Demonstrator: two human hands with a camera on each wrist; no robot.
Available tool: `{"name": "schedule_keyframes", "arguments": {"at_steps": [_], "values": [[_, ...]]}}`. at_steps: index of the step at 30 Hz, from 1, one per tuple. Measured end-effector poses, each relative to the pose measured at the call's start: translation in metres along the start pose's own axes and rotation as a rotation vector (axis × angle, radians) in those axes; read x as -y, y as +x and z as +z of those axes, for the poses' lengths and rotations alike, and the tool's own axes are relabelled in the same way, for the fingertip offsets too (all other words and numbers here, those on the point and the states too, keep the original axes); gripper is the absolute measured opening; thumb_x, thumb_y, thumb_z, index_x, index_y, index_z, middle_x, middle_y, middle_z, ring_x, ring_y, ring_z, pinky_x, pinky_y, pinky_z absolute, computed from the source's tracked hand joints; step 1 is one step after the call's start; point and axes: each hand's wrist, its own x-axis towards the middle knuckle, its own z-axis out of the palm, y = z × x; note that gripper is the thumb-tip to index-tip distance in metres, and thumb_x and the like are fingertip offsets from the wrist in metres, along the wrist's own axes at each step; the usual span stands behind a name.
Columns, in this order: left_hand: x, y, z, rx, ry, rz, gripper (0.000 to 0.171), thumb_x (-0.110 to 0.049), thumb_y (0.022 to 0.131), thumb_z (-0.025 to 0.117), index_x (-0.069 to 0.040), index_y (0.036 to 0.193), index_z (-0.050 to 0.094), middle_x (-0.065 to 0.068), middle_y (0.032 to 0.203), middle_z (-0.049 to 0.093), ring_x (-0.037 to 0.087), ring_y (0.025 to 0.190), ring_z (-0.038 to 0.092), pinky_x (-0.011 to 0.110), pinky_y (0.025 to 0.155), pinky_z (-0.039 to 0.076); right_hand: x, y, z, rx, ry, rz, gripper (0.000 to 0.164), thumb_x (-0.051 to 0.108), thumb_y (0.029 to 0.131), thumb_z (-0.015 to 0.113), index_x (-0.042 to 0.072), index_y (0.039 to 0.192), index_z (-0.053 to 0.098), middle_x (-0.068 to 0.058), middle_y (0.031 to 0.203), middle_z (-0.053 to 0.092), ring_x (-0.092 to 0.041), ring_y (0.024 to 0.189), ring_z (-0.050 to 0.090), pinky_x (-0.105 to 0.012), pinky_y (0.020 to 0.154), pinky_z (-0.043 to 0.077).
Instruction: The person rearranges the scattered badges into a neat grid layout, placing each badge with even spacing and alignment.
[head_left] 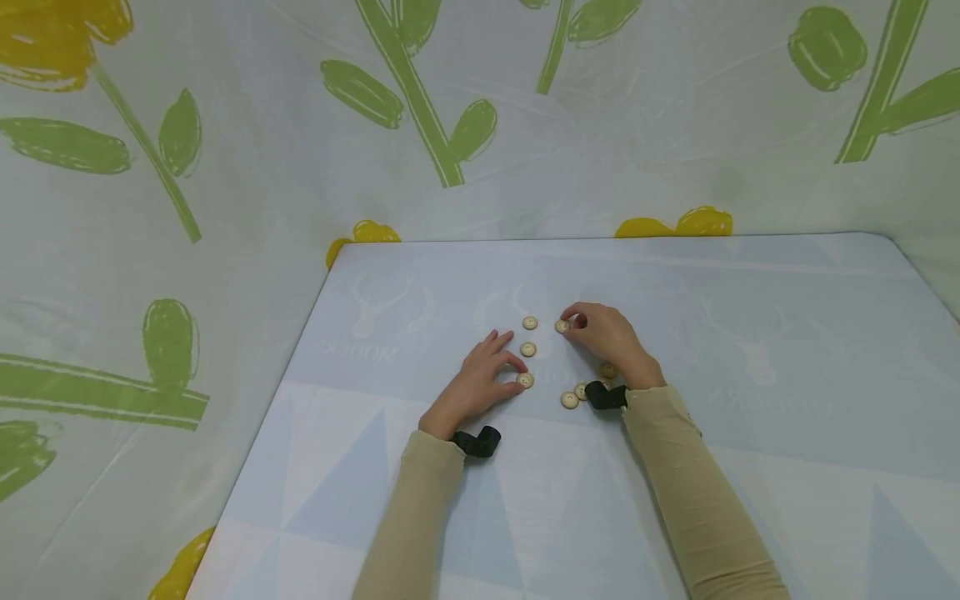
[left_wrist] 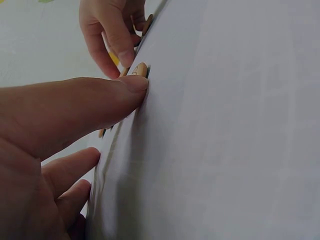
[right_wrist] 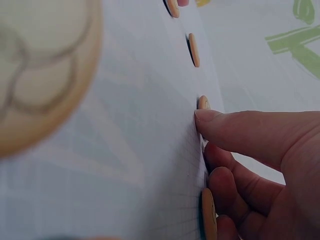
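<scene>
Thumb and forefinger of my left hand [head_left: 480, 379] pinch a round wooden disc [head_left: 525, 380] by its edges, low on the table; the other fingers spread outward. My right hand [head_left: 603, 333], farther back and to the right, pinches another wooden disc [head_left: 562, 326] with thumb and fingertips. Two more discs, one nearer [head_left: 528, 349] and one farther [head_left: 530, 322], lie in a column beyond the left hand's disc. In the left wrist view the thumb [left_wrist: 120, 92] partly hides its disc [left_wrist: 141, 69]. Dark dots or lines mark the discs' faces.
Several loose discs [head_left: 569, 400] lie in a cluster under and beside the right wrist, partly covered by its black wrist camera [head_left: 606, 396]. A patterned cloth [head_left: 360, 317] covers the table. Behind and to the left hangs a flowered fabric [head_left: 262, 125].
</scene>
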Motion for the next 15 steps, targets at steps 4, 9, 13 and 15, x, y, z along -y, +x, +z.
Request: {"name": "schedule_keyframes", "arguments": {"at_steps": [4,9,13,15], "values": [[-0.0008,0.0001,-0.0009,0.005,0.005,-0.006,0.015,-0.026,0.081,0.064,-0.022,0.095,0.061,0.002,0.146,0.022,0.019,0.135,0.003,0.041,0.107,0.007,0.0015,-0.001,-0.0008,0.003,0.001,0.005,0.023,0.021,0.084,0.061,0.013,0.106,0.06,-0.006,0.088,0.056,-0.022,0.08,0.048,-0.034,0.07,0.04],[-0.0011,0.0,-0.0011,0.007,0.009,-0.004,0.015,-0.027,0.081,0.064,-0.022,0.095,0.061,0.003,0.146,0.022,0.02,0.135,0.003,0.042,0.107,0.007,0.0011,-0.0017,-0.0021,0.019,0.014,0.012,0.028,0.022,0.084,0.061,0.013,0.111,0.057,-0.007,0.089,0.056,-0.022,0.081,0.048,-0.035,0.071,0.04],[-0.0009,0.0,-0.0005,0.006,0.011,-0.001,0.015,-0.027,0.081,0.064,-0.022,0.095,0.061,0.003,0.146,0.022,0.02,0.135,0.003,0.042,0.107,0.007,-0.0006,-0.0024,-0.0035,0.039,0.035,0.022,0.032,0.023,0.085,0.06,0.014,0.115,0.054,-0.006,0.092,0.055,-0.022,0.083,0.048,-0.036,0.074,0.04],[-0.0011,-0.0003,-0.0004,0.005,0.006,-0.001,0.015,-0.027,0.081,0.064,-0.022,0.095,0.061,0.003,0.146,0.023,0.02,0.135,0.003,0.042,0.107,0.007,-0.001,-0.0027,-0.0049,0.044,0.045,0.029,0.033,0.024,0.085,0.06,0.015,0.116,0.054,-0.006,0.093,0.055,-0.023,0.084,0.048,-0.036,0.075,0.04]]}}
